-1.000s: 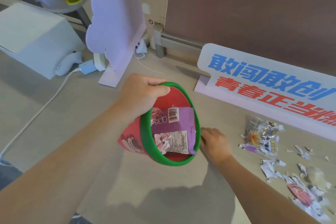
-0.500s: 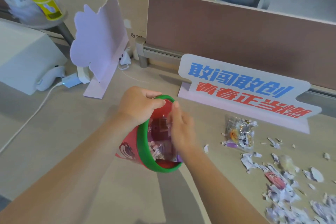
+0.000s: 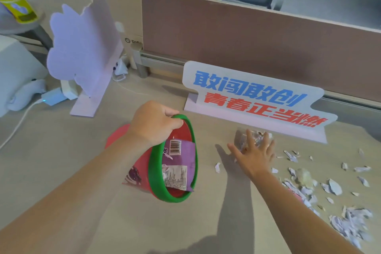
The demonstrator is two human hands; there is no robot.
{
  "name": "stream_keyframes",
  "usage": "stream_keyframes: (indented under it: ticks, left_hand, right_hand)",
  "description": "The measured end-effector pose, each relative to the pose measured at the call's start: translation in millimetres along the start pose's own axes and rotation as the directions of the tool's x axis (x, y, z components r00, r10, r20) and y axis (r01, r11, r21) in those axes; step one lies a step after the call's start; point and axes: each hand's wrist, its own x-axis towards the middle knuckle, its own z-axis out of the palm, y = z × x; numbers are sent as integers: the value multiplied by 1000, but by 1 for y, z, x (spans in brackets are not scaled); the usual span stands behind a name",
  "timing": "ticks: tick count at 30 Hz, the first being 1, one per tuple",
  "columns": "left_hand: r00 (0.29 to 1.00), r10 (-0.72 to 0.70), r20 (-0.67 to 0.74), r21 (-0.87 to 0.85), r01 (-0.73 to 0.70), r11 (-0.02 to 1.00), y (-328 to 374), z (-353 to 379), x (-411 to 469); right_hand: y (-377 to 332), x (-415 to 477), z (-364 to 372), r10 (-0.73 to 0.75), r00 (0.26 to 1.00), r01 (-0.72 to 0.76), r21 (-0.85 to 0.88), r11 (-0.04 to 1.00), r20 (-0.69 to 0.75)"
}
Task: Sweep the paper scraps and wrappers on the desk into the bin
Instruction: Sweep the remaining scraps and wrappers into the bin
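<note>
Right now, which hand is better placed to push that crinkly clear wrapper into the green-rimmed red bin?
The right hand: its fingers are spread over the crinkly clear wrapper. The left hand is occupied, gripping the green-rimmed red bin tilted toward it.

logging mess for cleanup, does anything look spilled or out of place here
Yes. Torn paper scraps lie scattered across the right of the desk, and a crumpled clear wrapper sits under the right hand. The bin is tipped sideways in the left hand, a purple wrapper inside.
</note>
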Motion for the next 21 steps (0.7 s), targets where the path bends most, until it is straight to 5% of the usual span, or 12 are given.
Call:
stream_keyframes:
  ticks: [6, 11, 16, 21]
  left_hand:
    - [998, -55, -28, 46, 56, 997, 2, 0, 8]
    - [995, -82, -62, -8, 82, 997, -2, -2, 15]
    - [993, -95, -73, -50, 91, 995, -8, -1, 17]
    - [994, -88, -70, -87, 82, 993, -9, -2, 13]
  right_hand:
    - [-13, -19, 30, -104, 980, 129, -143, 981, 170]
    - [-15, -39, 50, -214, 977, 209, -249, 946, 9]
    - [-13, -33, 61, -288, 934, 277, -77, 958, -210]
    - [-7, -21, 65, -411, 871, 394, -118, 911, -268]
